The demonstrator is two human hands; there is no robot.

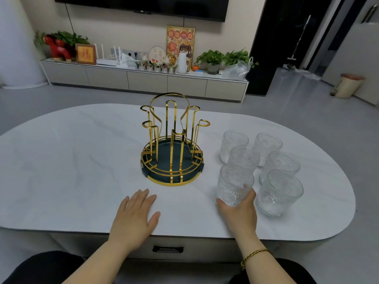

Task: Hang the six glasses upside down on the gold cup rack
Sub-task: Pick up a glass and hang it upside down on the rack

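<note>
In front of me is the white marble table [82, 150]. The gold cup rack [171, 144] stands upright in its middle on a dark round base, and no glass hangs on it. To its right five glasses [264, 148] stand close together, mouths up. My left hand [134, 218] lies flat on the table near the rack, fingers spread, holding nothing. My right hand [239, 212] is wrapped around the nearest glass [234, 184] from below, and I cannot tell if this glass touches the table.

Bare forearms; a gold bracelet [253, 256] circles the right wrist.
</note>
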